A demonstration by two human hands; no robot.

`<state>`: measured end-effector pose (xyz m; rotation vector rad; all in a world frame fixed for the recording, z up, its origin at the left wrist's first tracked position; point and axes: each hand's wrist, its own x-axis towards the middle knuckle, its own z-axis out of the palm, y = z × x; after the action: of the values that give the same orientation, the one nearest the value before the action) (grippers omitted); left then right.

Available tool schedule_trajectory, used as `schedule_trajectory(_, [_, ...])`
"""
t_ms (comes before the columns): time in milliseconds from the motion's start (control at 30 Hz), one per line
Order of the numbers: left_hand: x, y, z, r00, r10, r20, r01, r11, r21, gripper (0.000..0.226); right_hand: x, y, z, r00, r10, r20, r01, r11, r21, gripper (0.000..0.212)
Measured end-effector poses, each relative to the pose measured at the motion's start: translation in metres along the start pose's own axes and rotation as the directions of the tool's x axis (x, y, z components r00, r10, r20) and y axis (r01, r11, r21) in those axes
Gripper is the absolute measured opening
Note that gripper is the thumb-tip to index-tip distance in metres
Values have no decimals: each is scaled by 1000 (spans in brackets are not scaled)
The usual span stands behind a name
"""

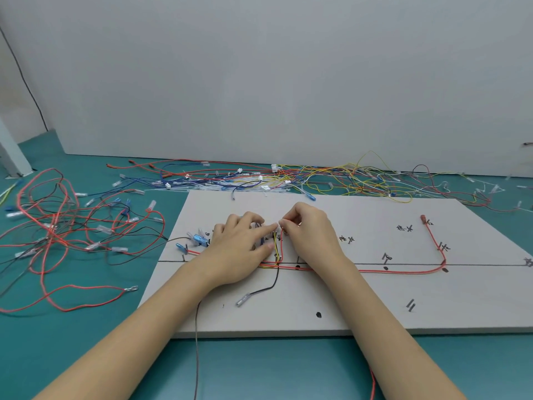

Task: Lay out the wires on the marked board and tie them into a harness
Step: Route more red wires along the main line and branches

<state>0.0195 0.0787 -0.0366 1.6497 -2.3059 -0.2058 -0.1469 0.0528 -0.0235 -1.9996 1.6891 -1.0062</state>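
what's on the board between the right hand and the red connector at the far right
In the head view, between the right hand and the red connector the board shows only black handwritten marks.

Wall (274, 76): plain white panel, evenly lit. Table (86, 327): teal surface, meeting the wall's foot. Cable (24, 79): thin, black, running down the far left. Post (11, 151): pale, at left edge.

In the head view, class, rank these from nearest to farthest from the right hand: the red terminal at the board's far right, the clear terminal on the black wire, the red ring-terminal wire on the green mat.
From the right hand:
1. Clear terminal, near-left on the board.
2. Red terminal, far right.
3. Ring-terminal wire, left, off the board.
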Motion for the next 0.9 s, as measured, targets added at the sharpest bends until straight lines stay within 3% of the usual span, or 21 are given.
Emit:
schedule_trajectory(533, [-1,0,2,1000,21,13,-22,999,28,38,-1,-3,4,999,-52,-2,52,999,-8,7])
schedule_trajectory(767, [-2,1,2,999,-12,29,11,999,51,54,-2,-9,5,998,58,29,-63,974,215,7])
schedule_trajectory(900, [-3,3,0,1000,-10,-24,10,1000,8,57,-3,-10,5,997,76,10,-76,968,238,10])
